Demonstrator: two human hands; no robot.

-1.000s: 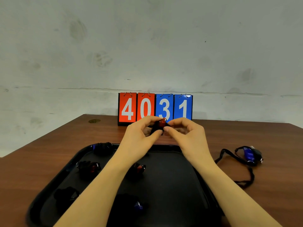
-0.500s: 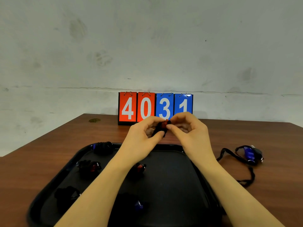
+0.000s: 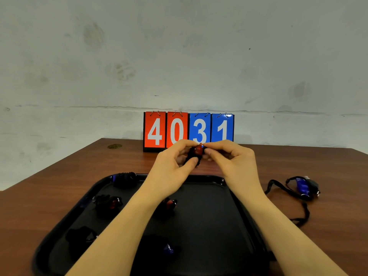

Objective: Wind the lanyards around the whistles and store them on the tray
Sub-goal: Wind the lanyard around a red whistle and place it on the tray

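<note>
Red whistle (image 3: pixel 198 150), nearly hidden in its black lanyard, sits pinched between your two hands above the far rim of the black tray (image 3: pixel 247 212). Your left hand (image 3: pixel 175 166) is clamped on the bundle, thumb beneath and fingers over the top; your right hand (image 3: pixel 229 158) closes its fingertips on the whistle's other side, seemingly on the cord's last turn or its end.

Five wound bundles already lie on the tray: one at the far left corner (image 3: pixel 125 178), a red one (image 3: pixel 108 203) on the left, another red (image 3: pixel 169 204) near your left forearm, a dark one (image 3: pixel 80 236) at the near left, and a blue one (image 3: pixel 168 250) near the front. One blue whistle (image 3: pixel 302 188) waits unwound on the counter (image 3: pixel 338 226) to the right, its lanyard (image 3: pixel 298 214) trailing loose.

The risk now is slack: ease either pinch before the end is secured and the coils will likely spring open. Setting the bundle down carelessly could also knock the red one beside your forearm.
</note>
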